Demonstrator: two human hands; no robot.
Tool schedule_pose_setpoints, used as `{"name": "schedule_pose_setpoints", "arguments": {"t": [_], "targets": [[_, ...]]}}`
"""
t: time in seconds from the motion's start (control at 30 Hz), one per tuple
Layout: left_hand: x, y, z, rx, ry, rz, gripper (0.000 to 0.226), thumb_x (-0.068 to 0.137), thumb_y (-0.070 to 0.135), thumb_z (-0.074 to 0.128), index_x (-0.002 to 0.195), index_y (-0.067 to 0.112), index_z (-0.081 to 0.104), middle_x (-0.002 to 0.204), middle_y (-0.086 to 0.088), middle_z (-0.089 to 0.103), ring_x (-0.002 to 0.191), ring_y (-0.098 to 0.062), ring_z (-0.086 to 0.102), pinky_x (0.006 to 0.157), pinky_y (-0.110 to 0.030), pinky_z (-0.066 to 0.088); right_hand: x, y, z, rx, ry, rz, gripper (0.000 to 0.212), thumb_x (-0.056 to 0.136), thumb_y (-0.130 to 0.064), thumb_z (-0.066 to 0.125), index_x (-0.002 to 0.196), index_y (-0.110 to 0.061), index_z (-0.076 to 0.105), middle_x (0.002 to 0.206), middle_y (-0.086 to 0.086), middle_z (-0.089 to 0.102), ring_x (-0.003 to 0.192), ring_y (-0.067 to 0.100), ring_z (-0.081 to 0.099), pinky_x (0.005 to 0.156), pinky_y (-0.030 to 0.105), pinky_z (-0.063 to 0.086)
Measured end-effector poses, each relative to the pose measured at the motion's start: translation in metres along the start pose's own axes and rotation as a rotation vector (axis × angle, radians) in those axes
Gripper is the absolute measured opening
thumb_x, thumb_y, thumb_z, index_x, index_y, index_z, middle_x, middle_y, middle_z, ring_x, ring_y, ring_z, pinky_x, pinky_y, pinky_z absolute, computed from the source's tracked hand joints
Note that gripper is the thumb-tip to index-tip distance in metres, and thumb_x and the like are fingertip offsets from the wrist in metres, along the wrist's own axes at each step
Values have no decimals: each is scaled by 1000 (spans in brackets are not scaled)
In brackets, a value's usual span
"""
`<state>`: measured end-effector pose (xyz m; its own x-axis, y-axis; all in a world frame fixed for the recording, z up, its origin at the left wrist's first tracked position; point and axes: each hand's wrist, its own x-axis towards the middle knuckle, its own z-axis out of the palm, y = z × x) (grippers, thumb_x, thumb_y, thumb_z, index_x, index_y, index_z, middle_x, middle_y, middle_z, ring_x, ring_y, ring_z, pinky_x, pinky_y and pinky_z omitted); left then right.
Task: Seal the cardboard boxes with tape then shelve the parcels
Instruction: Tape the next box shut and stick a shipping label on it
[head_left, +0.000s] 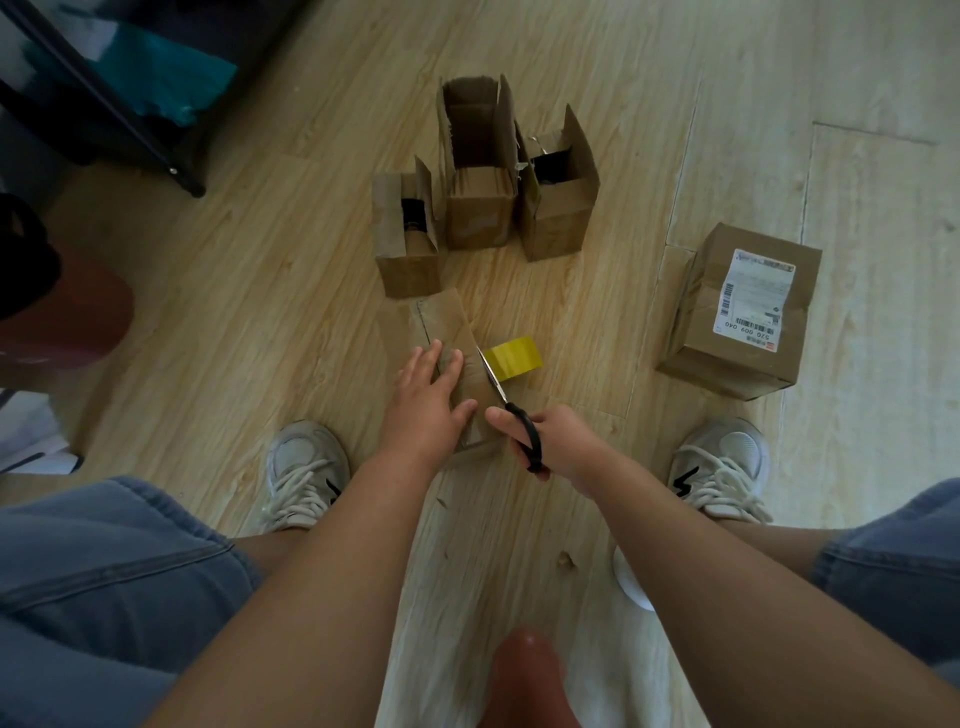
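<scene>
On the floor between the person's shoes, the left hand (434, 395) presses flat, fingers straight, on a closed cardboard box (449, 332) while the right hand (550, 441) grips black-handled scissors (506, 400) at the yellow tape roll (514, 356) beside it.

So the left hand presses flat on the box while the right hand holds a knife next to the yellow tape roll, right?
Not a knife: the head view shows the right hand holding scissors. The left hand does press flat on the box, next to the yellow tape roll.
</scene>
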<state>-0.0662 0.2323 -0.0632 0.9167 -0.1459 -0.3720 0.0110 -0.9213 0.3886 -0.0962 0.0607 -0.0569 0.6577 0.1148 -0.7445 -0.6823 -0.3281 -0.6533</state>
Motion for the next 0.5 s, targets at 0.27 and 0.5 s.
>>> {"name": "schedule_pose_setpoints", "arguments": {"t": [0.27, 0.5], "targets": [[0, -2, 0, 0, -5, 9, 65, 102, 39, 48, 157, 26, 17, 166, 1, -1, 152, -18, -8, 124, -37, 1, 0, -7, -1, 119, -29, 44, 59, 83, -65, 67, 83, -7, 68, 66, 6, 60, 58, 17, 55, 59, 31, 44], [0, -3, -1, -25, -5, 23, 65, 101, 37, 50, 157, 24, 19, 166, 1, 1, 152, -18, -7, 124, -38, 1, 1, -11, 4, 106, 56, 17, 53, 85, -56, 70, 62, -10, 59, 53, 4, 54, 44, 14, 46, 48, 26, 37]]}}
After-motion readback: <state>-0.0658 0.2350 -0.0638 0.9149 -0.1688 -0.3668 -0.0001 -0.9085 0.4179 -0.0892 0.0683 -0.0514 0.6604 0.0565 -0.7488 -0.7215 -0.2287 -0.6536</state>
